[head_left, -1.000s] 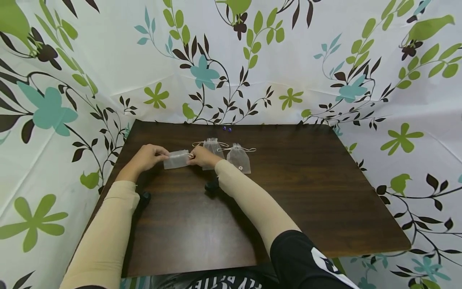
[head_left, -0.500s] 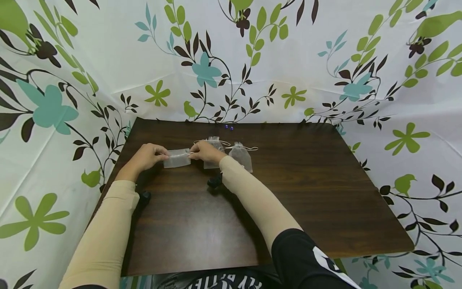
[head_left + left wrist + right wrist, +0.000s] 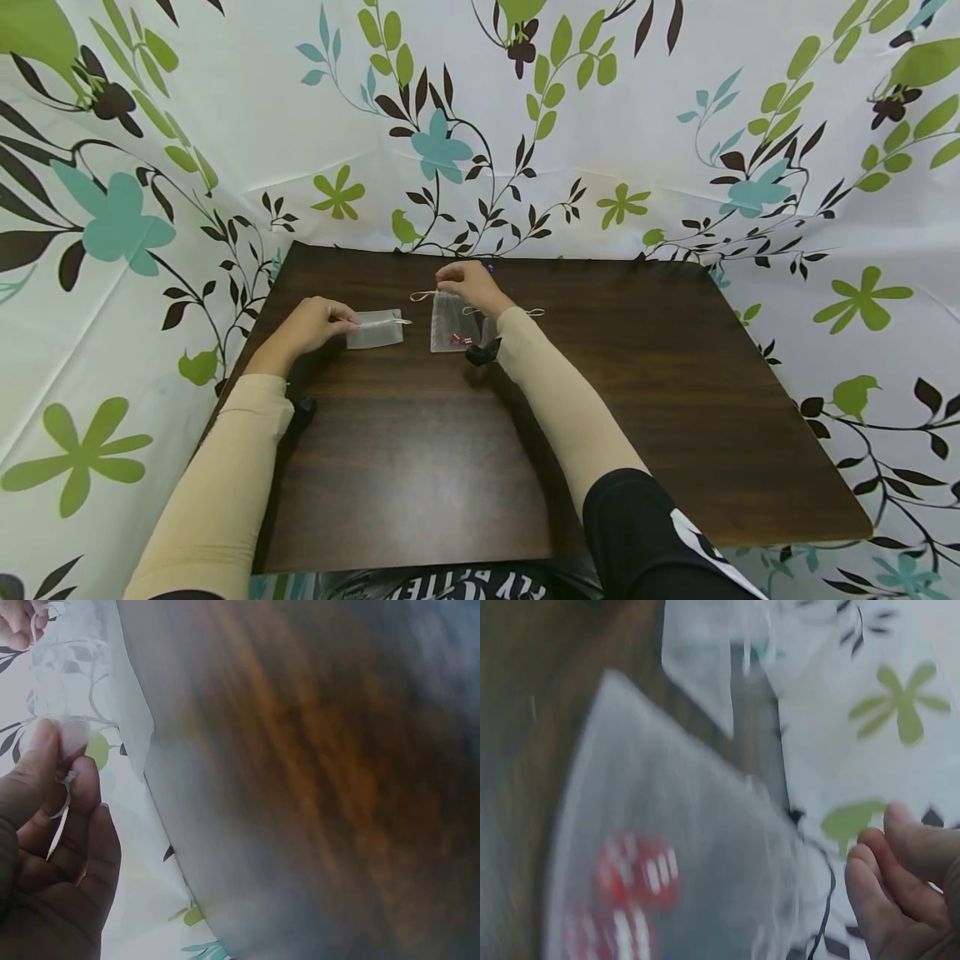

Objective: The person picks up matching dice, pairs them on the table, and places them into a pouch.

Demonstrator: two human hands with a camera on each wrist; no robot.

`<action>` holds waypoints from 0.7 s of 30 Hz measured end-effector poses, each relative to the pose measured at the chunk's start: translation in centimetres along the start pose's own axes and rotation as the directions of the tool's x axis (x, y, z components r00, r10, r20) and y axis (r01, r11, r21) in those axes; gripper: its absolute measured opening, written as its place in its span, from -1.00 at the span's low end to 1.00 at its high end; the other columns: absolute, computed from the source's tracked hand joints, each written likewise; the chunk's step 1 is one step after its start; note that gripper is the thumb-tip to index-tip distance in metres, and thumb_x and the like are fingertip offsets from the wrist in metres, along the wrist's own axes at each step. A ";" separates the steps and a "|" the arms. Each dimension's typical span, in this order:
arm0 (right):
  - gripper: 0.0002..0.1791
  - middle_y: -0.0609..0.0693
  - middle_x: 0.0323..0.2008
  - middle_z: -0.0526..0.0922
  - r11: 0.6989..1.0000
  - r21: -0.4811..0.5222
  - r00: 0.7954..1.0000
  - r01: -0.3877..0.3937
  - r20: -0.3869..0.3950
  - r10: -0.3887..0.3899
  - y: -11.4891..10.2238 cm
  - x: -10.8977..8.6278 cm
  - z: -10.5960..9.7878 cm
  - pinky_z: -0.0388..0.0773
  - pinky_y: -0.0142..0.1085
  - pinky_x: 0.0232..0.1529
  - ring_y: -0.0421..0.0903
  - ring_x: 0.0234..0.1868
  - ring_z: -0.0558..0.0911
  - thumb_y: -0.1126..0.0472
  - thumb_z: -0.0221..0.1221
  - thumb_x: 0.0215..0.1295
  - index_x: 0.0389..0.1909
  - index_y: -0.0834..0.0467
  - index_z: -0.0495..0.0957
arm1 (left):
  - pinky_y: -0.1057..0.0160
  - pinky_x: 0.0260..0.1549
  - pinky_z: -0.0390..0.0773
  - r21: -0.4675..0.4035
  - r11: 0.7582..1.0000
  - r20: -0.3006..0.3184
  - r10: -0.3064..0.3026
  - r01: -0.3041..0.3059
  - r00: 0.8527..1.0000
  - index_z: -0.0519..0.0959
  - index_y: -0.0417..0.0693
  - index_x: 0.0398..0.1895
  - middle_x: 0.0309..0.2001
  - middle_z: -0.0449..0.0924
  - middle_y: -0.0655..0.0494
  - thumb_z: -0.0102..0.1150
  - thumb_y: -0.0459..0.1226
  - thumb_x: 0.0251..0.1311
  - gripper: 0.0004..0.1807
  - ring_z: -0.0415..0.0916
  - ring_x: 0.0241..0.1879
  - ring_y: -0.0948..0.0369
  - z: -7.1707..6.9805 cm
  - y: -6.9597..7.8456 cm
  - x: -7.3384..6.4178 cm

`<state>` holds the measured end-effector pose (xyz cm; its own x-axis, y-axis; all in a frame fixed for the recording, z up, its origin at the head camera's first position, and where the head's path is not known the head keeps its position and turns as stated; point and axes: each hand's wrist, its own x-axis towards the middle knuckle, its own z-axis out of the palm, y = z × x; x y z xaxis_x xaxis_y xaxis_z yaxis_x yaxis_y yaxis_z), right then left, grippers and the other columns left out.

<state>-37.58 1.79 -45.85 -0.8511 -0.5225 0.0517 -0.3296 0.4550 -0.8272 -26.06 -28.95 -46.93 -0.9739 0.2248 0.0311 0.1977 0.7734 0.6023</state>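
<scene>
My left hand pinches one end of a small sheer white drawstring bag lying sideways; in the left wrist view a thin cord hangs by the fingers. My right hand reaches over the top of a second sheer bag, with its fingers loosely bent and nothing seen between them. Red dice lie in that bag's bottom; the right wrist view shows the red dice blurred through the mesh. Beyond the right hand sits a small blue-purple piece, partly hidden.
A third sheer bag lies mostly hidden behind the right wrist, its cord end showing. All rest on a dark wooden table. A leaf-patterned white cloth hangs along the table's back and sides.
My right hand has let go of the left bag's cord end and moved right and back, over the middle bag. The left hand keeps its pinch. The red dice have come into view.
</scene>
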 end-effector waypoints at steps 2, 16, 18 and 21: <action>-0.66 0.14 0.07 0.68 1.000 0.002 0.998 -0.021 -0.065 0.021 0.7 0.2 -1.0 0.55 -0.18 0.09 0.01 0.09 0.62 0.25 0.22 0.46 0.16 0.31 0.61 | -0.16 0.00 0.54 -0.006 1.000 0.001 0.000 0.000 1.000 0.75 -0.23 -0.15 -0.12 0.74 -0.17 0.33 -0.30 0.31 -0.83 0.63 -0.08 -0.10 -0.1 0.1 0.0; -0.75 0.28 -0.03 0.69 0.954 -0.271 0.961 -0.127 -0.272 0.050 4.8 3.2 -5.4 0.53 -0.06 0.11 0.17 0.04 0.64 0.41 0.24 0.36 0.01 0.40 0.64 | -0.12 -0.03 0.57 -0.053 0.999 0.000 0.009 -0.009 1.000 0.76 -0.22 -0.15 -0.16 0.76 -0.11 0.35 -0.30 0.29 -0.83 0.65 -0.10 -0.05 -0.5 0.2 0.0; -0.74 0.28 -0.01 0.68 0.939 -0.316 0.966 -0.132 -0.252 0.051 5.2 3.6 -5.5 0.52 -0.06 0.13 0.17 0.06 0.63 0.41 0.24 0.36 0.02 0.40 0.63 | -0.13 -0.02 0.57 -0.048 0.999 -0.002 0.010 -0.010 1.000 0.75 -0.23 -0.15 -0.16 0.76 -0.11 0.35 -0.30 0.29 -0.83 0.65 -0.10 -0.06 -0.6 0.2 0.0; -0.74 0.25 0.01 0.68 0.921 -0.363 0.972 -0.142 -0.227 0.060 5.7 4.3 -5.4 0.51 -0.06 0.15 0.15 0.08 0.62 0.41 0.23 0.37 0.04 0.37 0.64 | -0.13 -0.02 0.57 -0.037 0.999 -0.005 0.032 -0.032 0.999 0.75 -0.24 -0.14 -0.16 0.76 -0.11 0.35 -0.30 0.28 -0.82 0.66 -0.09 -0.07 -0.7 0.3 0.1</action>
<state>-45.29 6.05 -47.28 -0.9398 -0.3171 0.1274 -0.3314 0.7550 -0.5658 -26.13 -29.09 -46.18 -0.9675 0.2468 0.0543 0.2250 0.7436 0.6297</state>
